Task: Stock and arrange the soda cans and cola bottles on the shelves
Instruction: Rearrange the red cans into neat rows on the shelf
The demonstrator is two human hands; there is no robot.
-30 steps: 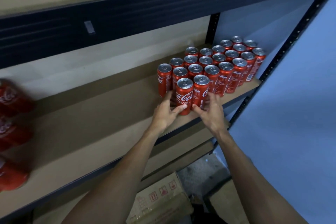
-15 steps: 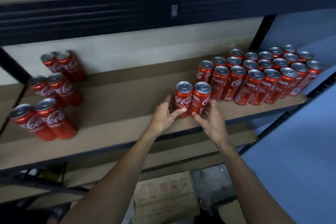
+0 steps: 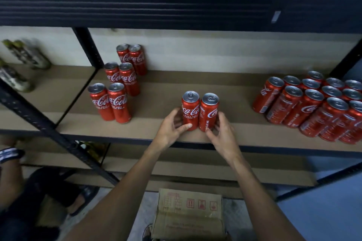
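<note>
Two red cola cans stand upright side by side near the front edge of the brown shelf (image 3: pixel 176 88). My left hand (image 3: pixel 172 127) grips the left can (image 3: pixel 190 110), thumb across its front. My right hand (image 3: pixel 222 133) holds the right can (image 3: pixel 208 112) from its right side. To the left stand three pairs of red cans (image 3: pixel 117 82) in a row running back to the wall. A large block of several red cans (image 3: pixel 317 107) fills the shelf's right end.
A dark metal beam (image 3: pixel 176 11) of the shelf above runs across the top. A black upright post (image 3: pixel 86 47) stands at the left, with greenish cans (image 3: pixel 25 55) beyond it. A cardboard box (image 3: pixel 188 215) sits on the floor below. A person's sandalled foot (image 3: pixel 82 199) shows at lower left.
Both hands have carried the pair of cans leftward, away from the large block toward the middle of the shelf. The view has swung left, revealing the three pairs and the left post.
</note>
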